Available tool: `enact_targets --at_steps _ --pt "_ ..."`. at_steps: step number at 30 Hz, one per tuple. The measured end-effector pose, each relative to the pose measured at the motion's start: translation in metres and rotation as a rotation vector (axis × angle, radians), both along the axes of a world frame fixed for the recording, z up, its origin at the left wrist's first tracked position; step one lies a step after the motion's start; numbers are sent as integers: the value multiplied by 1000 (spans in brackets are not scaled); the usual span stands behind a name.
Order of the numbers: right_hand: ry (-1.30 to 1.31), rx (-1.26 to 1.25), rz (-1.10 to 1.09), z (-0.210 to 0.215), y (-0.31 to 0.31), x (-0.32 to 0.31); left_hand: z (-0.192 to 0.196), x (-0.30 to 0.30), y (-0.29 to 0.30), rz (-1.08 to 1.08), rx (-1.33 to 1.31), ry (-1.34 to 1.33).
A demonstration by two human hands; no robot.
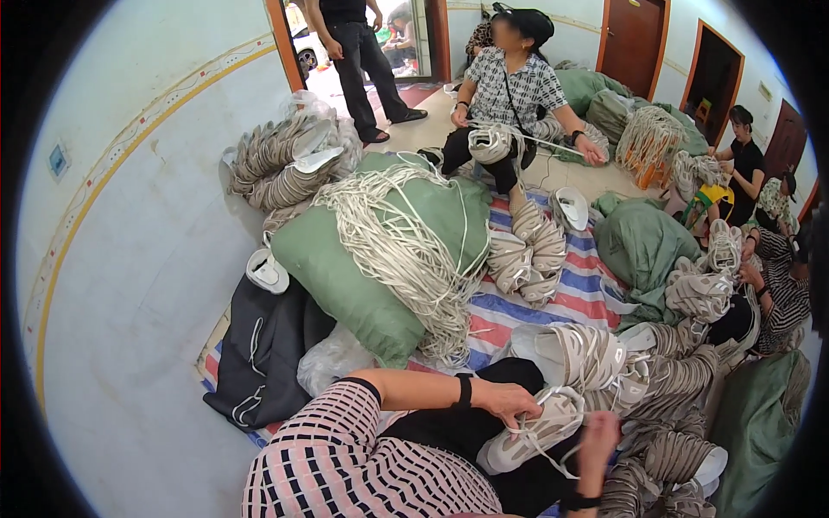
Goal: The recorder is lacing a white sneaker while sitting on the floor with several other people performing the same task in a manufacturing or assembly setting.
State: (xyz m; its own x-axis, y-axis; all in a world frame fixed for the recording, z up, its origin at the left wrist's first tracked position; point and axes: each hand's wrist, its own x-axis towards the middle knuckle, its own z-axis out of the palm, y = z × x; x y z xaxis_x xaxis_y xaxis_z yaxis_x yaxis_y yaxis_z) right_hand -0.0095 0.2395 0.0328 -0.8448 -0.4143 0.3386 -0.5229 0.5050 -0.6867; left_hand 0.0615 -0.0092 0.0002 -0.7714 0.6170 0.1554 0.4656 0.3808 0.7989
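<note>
Two hands work on one beige shoe (528,436) that lies on the person's lap, at the lower middle of the view. The left hand (505,401) rests on top of the shoe, its fingers bent down and pressing on the upper. The right hand (598,439) is just beside the front end of the shoe, with its fingers closed around a thin white lace (553,449) that runs across the shoe.

One large green sack (363,259) lies on the floor to the left, and one thick bundle of white laces (406,250) is spread over it. Behind the sack, against the wall, stands one pile of shoes (281,164); I cannot count them exactly. A single shoe (266,270) sits alone on a dark cloth (259,354). On the striped mat (561,293) there is a small heap of about five shoes (527,255), and to the right of the lap many more shoes (656,388) are heaped together.

Four other people are visible: one standing at the door (358,60), one sitting in the middle (509,95) with a shoe, and two sitting at the right edge (760,216).
</note>
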Motion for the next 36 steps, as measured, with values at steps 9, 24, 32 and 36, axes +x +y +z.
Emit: enact_targets --at_steps 9,24,32,36 --pt "-150 -49 -682 -61 293 -115 11 3 3 29 -82 -9" --pt "-407 -46 -82 5 19 0 26 12 -18 99 833 -987" --pt "-140 134 95 0 -10 34 17 5 -35 257 459 -1062" --pt "15 487 157 10 -22 47 20 11 -31 234 -182 -382"
